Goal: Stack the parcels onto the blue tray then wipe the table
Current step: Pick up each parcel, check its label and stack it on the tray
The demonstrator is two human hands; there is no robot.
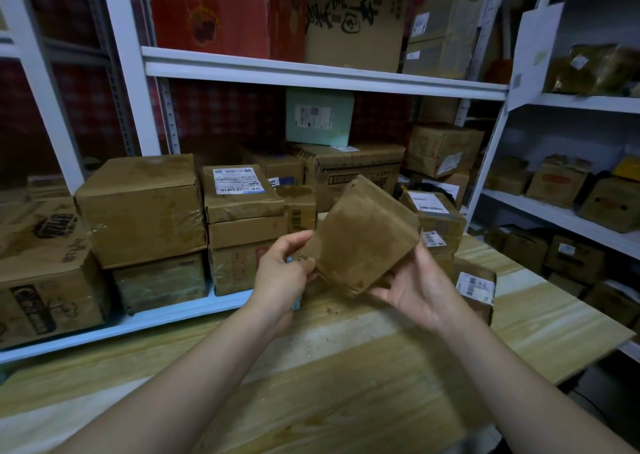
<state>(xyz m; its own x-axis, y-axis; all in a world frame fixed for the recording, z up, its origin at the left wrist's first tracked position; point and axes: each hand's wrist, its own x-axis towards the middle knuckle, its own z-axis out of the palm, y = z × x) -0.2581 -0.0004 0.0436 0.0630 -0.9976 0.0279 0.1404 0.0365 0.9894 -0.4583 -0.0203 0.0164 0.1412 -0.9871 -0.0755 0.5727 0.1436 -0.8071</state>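
Observation:
A small brown cardboard parcel (pixel 360 237) is held tilted in the air above the wooden table (pixel 346 367). My left hand (pixel 282 273) pinches its lower left corner, thumb on the front face. My right hand (pixel 415 287) cups its lower right edge from beneath, fingers curled behind it. To the left, stacked parcels (pixel 242 225) stand on a light blue tray (pixel 166 318) at the table's back edge. More parcels (pixel 474 289) rest on the table behind my right hand.
White metal shelves (pixel 311 69) full of cartons surround the table at the back and on the right. A large carton (pixel 45 270) stands at the far left. The table's right edge drops off near more shelved boxes (pixel 575 256).

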